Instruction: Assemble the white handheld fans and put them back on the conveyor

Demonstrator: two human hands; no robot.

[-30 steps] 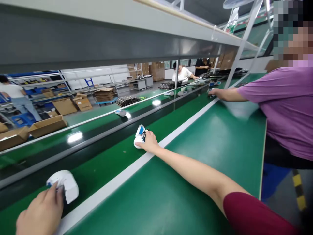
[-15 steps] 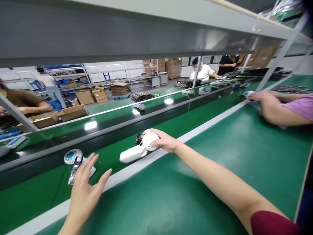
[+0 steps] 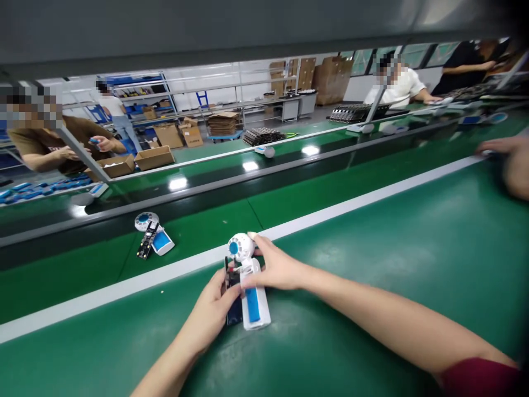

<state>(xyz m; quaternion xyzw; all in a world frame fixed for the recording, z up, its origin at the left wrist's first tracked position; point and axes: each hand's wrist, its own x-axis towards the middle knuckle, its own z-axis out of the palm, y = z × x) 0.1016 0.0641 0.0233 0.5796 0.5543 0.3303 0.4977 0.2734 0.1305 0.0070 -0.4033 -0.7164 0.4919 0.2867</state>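
Observation:
In front of me is a white device housing [image 3: 263, 311] with a round head bearing a blue disc and a handle with a blue block inside. My right hand [image 3: 279, 263] grips it at the neck, thumb across the handle. A dark circuit board [image 3: 234, 313], joined by thin wires, stands along the handle's left side. My left hand [image 3: 215, 298] pinches this board between thumb and fingers. Both parts are just over the green work surface [image 3: 351, 331]. A similar white unit [image 3: 163, 241] with its own board lies on the green conveyor belt, beyond my left hand.
A pale rail [image 3: 190, 267] separates the belt from my work surface. Co-workers sit across the line, and a co-worker's blurred hand [image 3: 506, 157] is at far right. Open cardboard boxes [image 3: 155, 158] stand across the belt. A grey shelf [image 3: 206, 33] hangs overhead.
My right hand has brought the white housing toward me from over the rail and turned it, blue parts facing up. My left hand has moved right and closed on the circuit board.

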